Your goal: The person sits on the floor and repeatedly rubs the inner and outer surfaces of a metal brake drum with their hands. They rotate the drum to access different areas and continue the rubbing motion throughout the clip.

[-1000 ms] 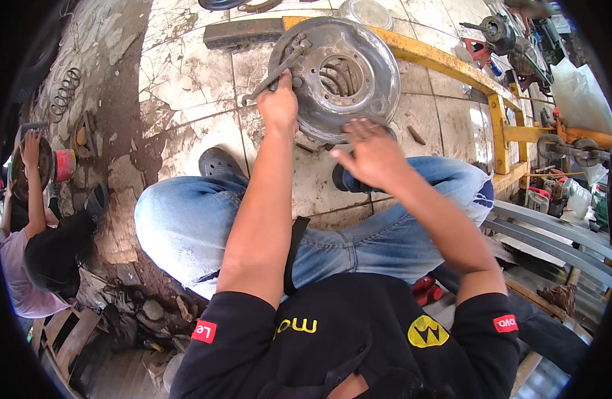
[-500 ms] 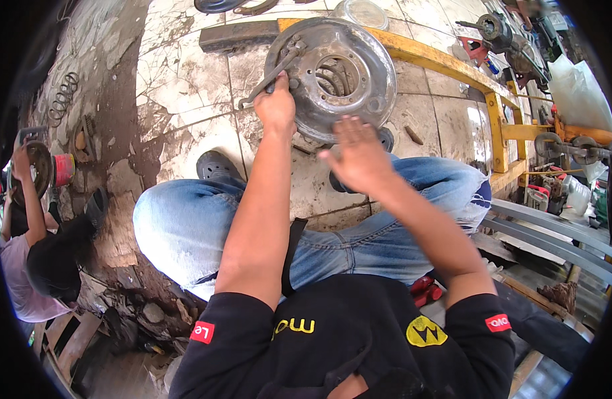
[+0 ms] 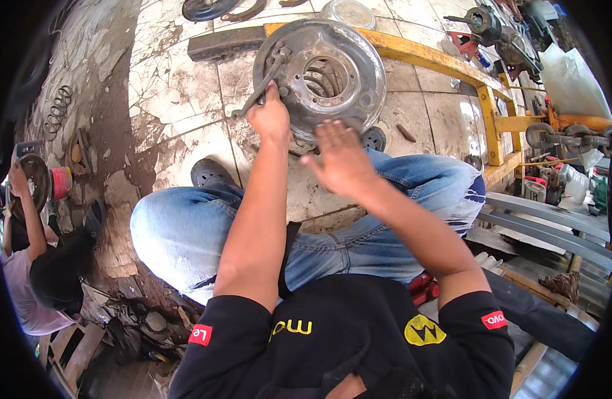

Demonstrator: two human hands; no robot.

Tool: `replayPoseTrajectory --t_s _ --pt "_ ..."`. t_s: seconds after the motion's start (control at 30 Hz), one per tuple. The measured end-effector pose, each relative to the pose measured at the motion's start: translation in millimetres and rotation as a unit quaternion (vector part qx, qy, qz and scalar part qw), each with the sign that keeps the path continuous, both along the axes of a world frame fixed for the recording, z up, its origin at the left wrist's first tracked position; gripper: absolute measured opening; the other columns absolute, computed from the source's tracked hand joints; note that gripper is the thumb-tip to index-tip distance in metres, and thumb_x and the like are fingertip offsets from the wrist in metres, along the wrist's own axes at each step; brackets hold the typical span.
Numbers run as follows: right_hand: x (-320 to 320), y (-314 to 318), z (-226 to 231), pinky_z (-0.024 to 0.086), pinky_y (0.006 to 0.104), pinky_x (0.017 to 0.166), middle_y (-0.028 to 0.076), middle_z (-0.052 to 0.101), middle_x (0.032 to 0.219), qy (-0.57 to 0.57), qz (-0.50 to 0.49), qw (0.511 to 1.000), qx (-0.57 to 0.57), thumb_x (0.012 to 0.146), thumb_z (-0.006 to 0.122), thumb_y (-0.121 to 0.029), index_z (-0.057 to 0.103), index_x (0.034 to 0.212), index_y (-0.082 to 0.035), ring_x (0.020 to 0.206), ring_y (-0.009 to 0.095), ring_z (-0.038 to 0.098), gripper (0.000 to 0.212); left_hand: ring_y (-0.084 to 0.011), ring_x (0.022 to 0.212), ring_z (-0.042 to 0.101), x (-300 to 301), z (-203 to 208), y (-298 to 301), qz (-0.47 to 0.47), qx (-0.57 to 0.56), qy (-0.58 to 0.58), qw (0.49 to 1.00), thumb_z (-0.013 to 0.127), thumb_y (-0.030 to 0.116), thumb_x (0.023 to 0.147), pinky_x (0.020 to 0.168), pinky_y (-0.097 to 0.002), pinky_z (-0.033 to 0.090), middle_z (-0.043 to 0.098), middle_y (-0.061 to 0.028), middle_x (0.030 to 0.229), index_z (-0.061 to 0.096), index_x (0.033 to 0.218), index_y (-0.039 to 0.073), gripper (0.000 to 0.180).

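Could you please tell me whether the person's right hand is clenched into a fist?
No, the right hand is open, its fingers stretched out at the lower rim of the round metal plate.

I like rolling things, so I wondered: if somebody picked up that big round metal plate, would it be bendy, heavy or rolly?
The round metal plate is probably stiff: its rim keeps its shape. It looks like solid metal, so it may feel heavy. Stood on its round edge it could roll, though the rod sticking past its rim might stop it.
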State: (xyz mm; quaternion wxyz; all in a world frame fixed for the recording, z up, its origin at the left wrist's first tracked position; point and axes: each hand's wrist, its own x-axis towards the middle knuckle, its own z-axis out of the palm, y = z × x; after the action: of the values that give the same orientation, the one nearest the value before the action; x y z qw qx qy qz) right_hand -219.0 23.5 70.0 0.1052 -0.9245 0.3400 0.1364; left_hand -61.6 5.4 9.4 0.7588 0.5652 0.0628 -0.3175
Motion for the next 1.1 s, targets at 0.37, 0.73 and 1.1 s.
replayPoseTrajectory --t_s 0.37,0.73,1.1 --pt "-47.0 -34.5 -1.1 0.016 0.0480 0.121 0.024 0.029 0.156 0.053 -0.022 0.997 -0.051 0.101 0.033 -0.054 0.031 0.148 0.005 0.148 0.035 0.022 0.076 -0.0144 0.088 0.058 -9.4 -6.7 -2.8 0.007 0.010 -0.014 1.000 0.067 0.016 0.093 0.078 -0.0304 0.045 0.068 -0.0077 0.100 0.068 0.109 -0.007 0.028" --pt "-58.9 -57.9 4.0 0.015 0.0494 0.121 0.023 0.027 0.157 0.025 -0.028 0.998 -0.049 0.100 0.034 -0.056 0.032 0.148 0.004 0.148 0.034 0.020 0.077 -0.0194 0.092 0.061 -12.4 13.2 0.0 0.038 0.001 0.008 0.999 0.065 0.021 0.095 0.087 -0.0363 0.049 0.065 -0.0118 0.110 0.061 0.118 -0.006 0.035" --pt "-41.4 -53.0 14.4 0.017 0.0458 0.121 0.015 0.034 0.156 0.026 0.013 0.999 -0.036 0.102 0.031 -0.052 0.037 0.148 -0.004 0.147 0.030 0.026 0.067 -0.0205 0.091 0.062 -5.9 -0.3 12.5 0.047 -0.028 0.041 0.998 0.064 0.024 0.096 0.079 -0.0382 0.053 0.065 -0.0131 0.106 0.062 0.110 -0.007 0.034"
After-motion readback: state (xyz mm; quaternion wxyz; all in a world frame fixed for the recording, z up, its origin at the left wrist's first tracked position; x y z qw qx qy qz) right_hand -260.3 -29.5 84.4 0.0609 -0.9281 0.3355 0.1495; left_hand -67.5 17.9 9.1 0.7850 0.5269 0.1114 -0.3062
